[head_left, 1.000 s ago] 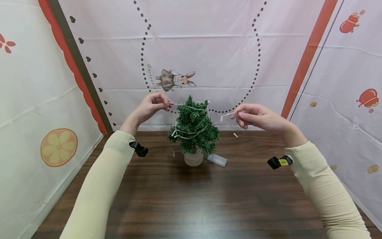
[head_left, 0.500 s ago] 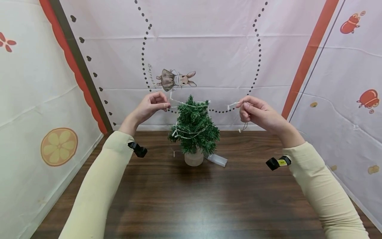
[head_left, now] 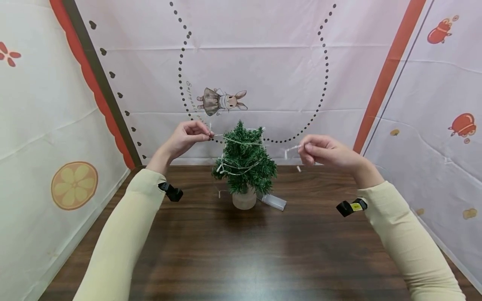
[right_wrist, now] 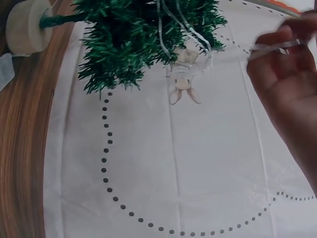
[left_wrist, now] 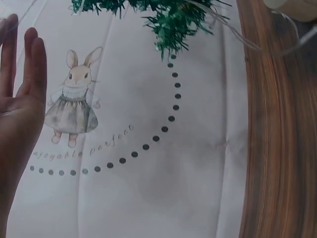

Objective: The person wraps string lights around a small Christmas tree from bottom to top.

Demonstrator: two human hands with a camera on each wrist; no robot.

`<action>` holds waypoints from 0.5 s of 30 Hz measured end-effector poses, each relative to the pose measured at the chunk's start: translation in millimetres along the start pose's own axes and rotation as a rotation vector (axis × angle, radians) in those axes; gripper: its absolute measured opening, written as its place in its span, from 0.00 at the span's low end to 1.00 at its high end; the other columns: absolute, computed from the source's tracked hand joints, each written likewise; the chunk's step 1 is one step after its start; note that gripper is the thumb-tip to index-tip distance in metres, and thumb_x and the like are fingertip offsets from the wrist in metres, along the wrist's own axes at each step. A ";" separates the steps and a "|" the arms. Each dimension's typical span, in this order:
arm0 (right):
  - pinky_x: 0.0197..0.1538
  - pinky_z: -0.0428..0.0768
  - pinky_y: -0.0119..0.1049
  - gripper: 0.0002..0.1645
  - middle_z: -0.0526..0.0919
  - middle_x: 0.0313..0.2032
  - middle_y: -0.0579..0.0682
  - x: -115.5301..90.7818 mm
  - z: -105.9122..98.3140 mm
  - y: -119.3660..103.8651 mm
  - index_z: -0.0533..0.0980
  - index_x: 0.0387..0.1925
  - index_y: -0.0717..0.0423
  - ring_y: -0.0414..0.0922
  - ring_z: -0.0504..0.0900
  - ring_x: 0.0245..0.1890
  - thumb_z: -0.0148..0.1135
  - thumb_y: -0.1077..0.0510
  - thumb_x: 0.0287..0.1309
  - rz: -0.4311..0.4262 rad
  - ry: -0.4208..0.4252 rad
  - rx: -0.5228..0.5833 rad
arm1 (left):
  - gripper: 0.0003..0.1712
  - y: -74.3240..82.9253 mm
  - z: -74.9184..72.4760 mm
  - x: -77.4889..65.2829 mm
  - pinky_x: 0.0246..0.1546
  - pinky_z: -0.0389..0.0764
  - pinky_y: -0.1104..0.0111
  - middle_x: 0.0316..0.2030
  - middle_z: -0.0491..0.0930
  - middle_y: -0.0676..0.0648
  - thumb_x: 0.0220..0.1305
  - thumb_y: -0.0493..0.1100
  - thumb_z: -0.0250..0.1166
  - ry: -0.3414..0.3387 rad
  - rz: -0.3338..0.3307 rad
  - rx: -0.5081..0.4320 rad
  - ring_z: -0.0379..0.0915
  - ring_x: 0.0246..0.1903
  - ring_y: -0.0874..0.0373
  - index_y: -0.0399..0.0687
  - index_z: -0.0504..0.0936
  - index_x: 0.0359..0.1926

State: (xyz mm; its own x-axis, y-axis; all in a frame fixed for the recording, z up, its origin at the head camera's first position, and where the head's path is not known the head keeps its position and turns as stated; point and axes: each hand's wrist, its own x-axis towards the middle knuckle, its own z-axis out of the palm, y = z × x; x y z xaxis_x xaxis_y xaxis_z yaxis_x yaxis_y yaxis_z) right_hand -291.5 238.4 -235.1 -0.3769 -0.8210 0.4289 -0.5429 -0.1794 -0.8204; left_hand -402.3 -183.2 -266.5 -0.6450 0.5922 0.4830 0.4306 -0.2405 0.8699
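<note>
A small green artificial Christmas tree (head_left: 246, 161) stands upright on the table in a round pale base (head_left: 244, 200). A clear string of lights (head_left: 241, 168) wraps round its branches. Left of the treetop, my left hand (head_left: 188, 136) pinches part of the string between thumb and fingertips; that stretch crosses the upper front of the tree. Off to the right, my right hand (head_left: 326, 151) pinches another length of it, with small bulbs dangling below the fingers. In the right wrist view the strand crosses the right hand's fingers (right_wrist: 277, 47).
A clear battery box (head_left: 274, 202) lies on the brown wooden table (head_left: 241, 251), just right of the base. One bulb (head_left: 219, 194) hangs low at the base's left. A printed cloth (head_left: 256, 75) with a rabbit drawing forms the wall close behind the tree.
My right hand has shifted right, rising and then dropping, with the string in it. My left hand has lowered slightly, and the strand at the tree's upper front sits lower.
</note>
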 end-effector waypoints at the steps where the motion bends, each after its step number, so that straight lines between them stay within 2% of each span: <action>1: 0.32 0.71 0.35 0.18 0.71 0.27 0.48 -1.2 0.7 1.2 0.73 0.47 0.57 0.44 0.67 0.27 0.36 0.69 0.71 0.029 -0.018 -0.046 | 0.12 -0.1 -0.6 -2.0 0.49 0.79 0.68 0.39 0.84 0.45 0.59 0.23 0.58 -0.004 -0.014 0.031 0.80 0.44 0.54 0.41 0.81 0.35; 5: 0.31 0.72 0.36 0.16 0.72 0.24 0.48 -7.8 1.3 6.4 0.76 0.46 0.57 0.43 0.70 0.25 0.41 0.68 0.70 0.181 -0.054 -0.239 | 0.06 -0.5 -0.4 -7.0 0.49 0.79 0.67 0.43 0.84 0.47 0.58 0.29 0.64 -0.005 -0.071 0.219 0.78 0.48 0.51 0.42 0.82 0.35; 8: 0.31 0.74 0.36 0.14 0.72 0.24 0.49 -14.5 0.4 9.5 0.77 0.46 0.57 0.43 0.71 0.26 0.45 0.67 0.69 0.286 -0.056 -0.331 | 0.04 -1.8 1.6 -7.8 0.49 0.80 0.66 0.44 0.84 0.48 0.58 0.32 0.65 0.001 -0.106 0.317 0.79 0.48 0.50 0.40 0.82 0.36; 11: 0.31 0.75 0.35 0.14 0.72 0.25 0.50 -23.2 -2.0 11.8 0.77 0.47 0.56 0.42 0.72 0.27 0.46 0.65 0.69 0.365 -0.046 -0.357 | 0.05 -3.5 4.9 -6.7 0.48 0.81 0.65 0.44 0.84 0.49 0.57 0.32 0.66 -0.002 -0.128 0.344 0.80 0.46 0.51 0.37 0.82 0.36; 15: 0.34 0.76 0.36 0.13 0.72 0.26 0.53 -35.9 -8.2 12.6 0.77 0.47 0.59 0.44 0.72 0.28 0.46 0.63 0.70 0.421 -0.001 -0.342 | 0.07 -2.2 10.9 -4.3 0.45 0.82 0.66 0.43 0.84 0.49 0.57 0.34 0.68 -0.004 -0.122 0.378 0.81 0.43 0.51 0.37 0.83 0.37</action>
State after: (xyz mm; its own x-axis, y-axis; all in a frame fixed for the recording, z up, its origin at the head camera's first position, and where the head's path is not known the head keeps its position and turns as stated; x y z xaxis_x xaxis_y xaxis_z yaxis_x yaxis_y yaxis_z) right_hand -291.0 270.0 -257.7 -0.6138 -0.7845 0.0886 -0.5583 0.3521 -0.7512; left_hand -393.6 -176.9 -271.6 -0.7032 0.6025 0.3775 0.5539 0.1313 0.8222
